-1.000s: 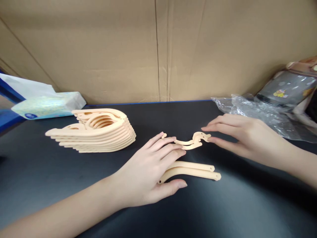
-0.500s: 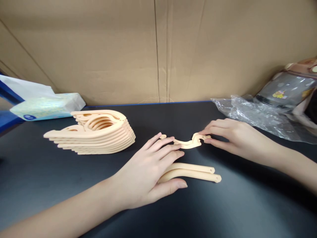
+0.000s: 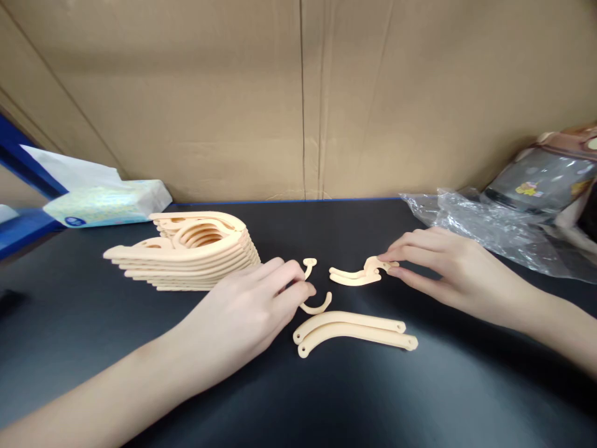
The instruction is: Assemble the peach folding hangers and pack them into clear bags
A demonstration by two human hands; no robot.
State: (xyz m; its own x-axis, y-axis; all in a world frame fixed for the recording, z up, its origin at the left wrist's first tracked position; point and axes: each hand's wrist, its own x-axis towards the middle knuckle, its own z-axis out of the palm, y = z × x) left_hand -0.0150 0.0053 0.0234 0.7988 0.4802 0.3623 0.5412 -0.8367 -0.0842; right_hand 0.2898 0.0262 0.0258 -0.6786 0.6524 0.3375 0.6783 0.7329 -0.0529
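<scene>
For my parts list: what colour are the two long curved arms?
The curved arms are pale peach; head view shows them.

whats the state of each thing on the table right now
hook piece: pinched in left hand
short curved pair: flat, one end pinched by right hand
long arm pair: lying loose, side by side
hanger stack: folded, stacked, untouched
tissue pack: open, tissue sticking out
plastic bag: crumpled

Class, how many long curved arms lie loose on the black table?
2. The far arm and the near arm lie side by side, just right of the left hand. The stack may hold others.
</scene>
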